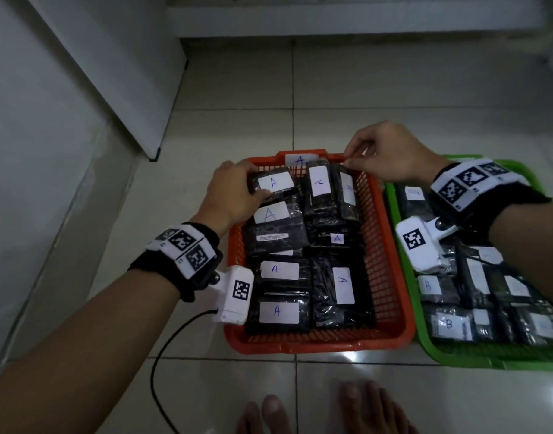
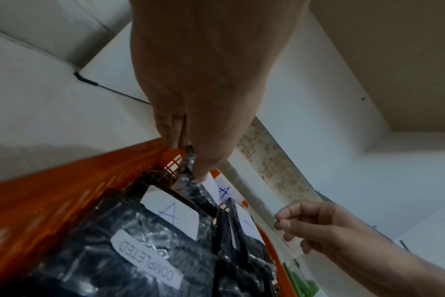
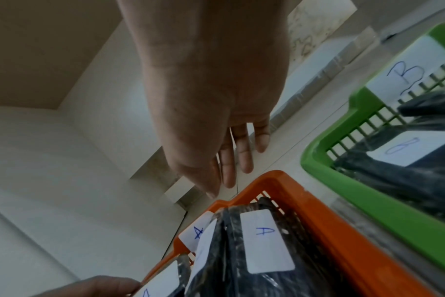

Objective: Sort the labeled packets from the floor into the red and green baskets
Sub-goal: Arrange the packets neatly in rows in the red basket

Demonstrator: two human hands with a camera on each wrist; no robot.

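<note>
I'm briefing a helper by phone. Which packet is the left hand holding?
Find the red basket, left of the green one. At its far left corner the left hand grips a black packet labelled A; it alone has fingers around it.

Looks like a plain room in somebody's home, not a shop or a lab. The floor [image 1: 394,98] is pale glossy tile with thin grout lines, and the person is squatting on it barefoot, toes [image 1: 325,408] showing at the bottom. White walls, a low white step [image 1: 331,23] along the far side, and a white cabinet [image 1: 118,73] with a black corner cap on the left. The skirting [image 2: 275,160] looks stained and speckled. Dim indoor light.
</note>
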